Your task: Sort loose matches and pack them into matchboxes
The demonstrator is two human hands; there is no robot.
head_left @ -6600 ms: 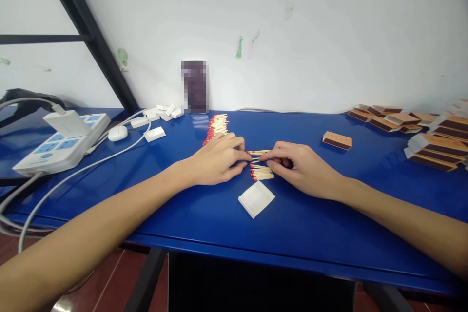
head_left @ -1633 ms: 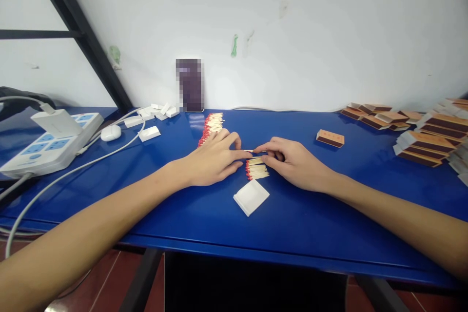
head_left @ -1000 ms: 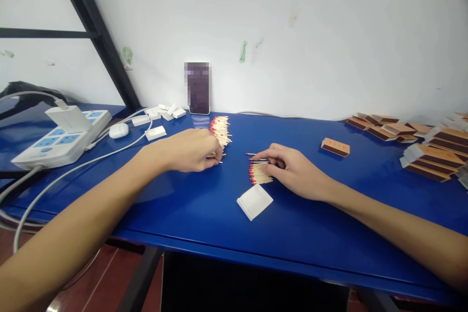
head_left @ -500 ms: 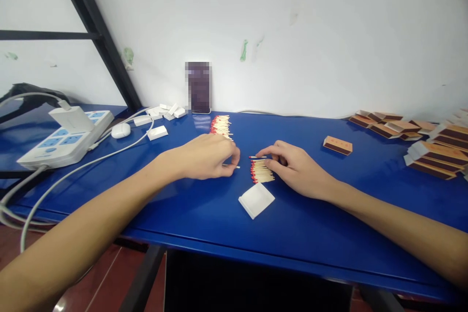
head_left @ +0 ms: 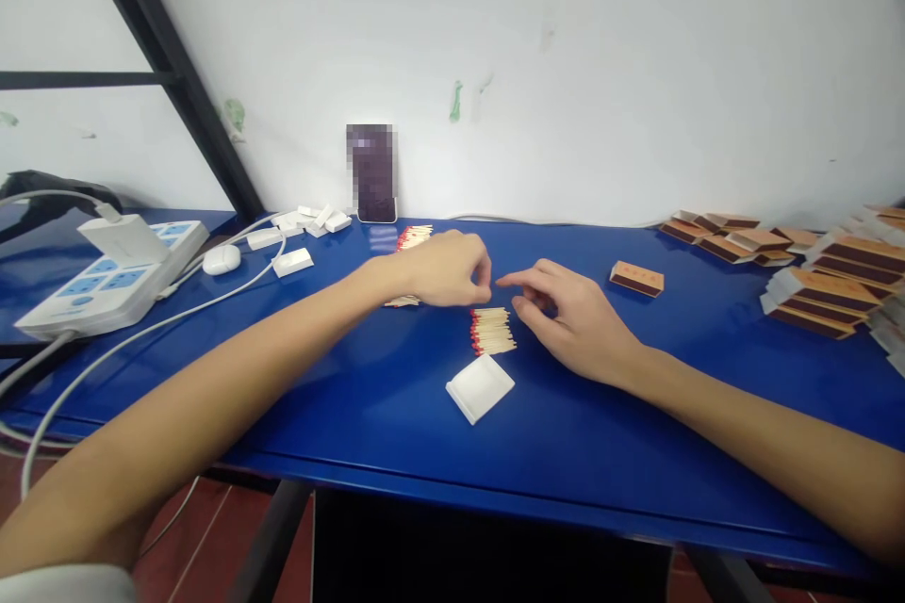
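Note:
My left hand (head_left: 452, 269) is closed in a pinch just above the far end of a neat row of red-tipped matches (head_left: 493, 332). What its fingertips hold, if anything, is hidden. To the right of the row my right hand (head_left: 569, 325) hovers open, index finger and thumb apart with nothing between them. Below the row lies a white matchbox tray (head_left: 481, 388), set at an angle. Behind my left hand and wrist is a looser pile of matches (head_left: 416, 236), partly covered.
An orange-brown matchbox (head_left: 636, 279) lies to the right, with stacked matchboxes (head_left: 820, 297) beyond. White trays (head_left: 293, 262) lie back left, near a phone (head_left: 374, 174) against the wall. A white power strip (head_left: 113, 278), cables and an earbud case (head_left: 222, 259) are left.
My left hand has moved right and away from me, over the row's far end. My right hand has drawn back slightly from the matches. The whole view has shifted a little.

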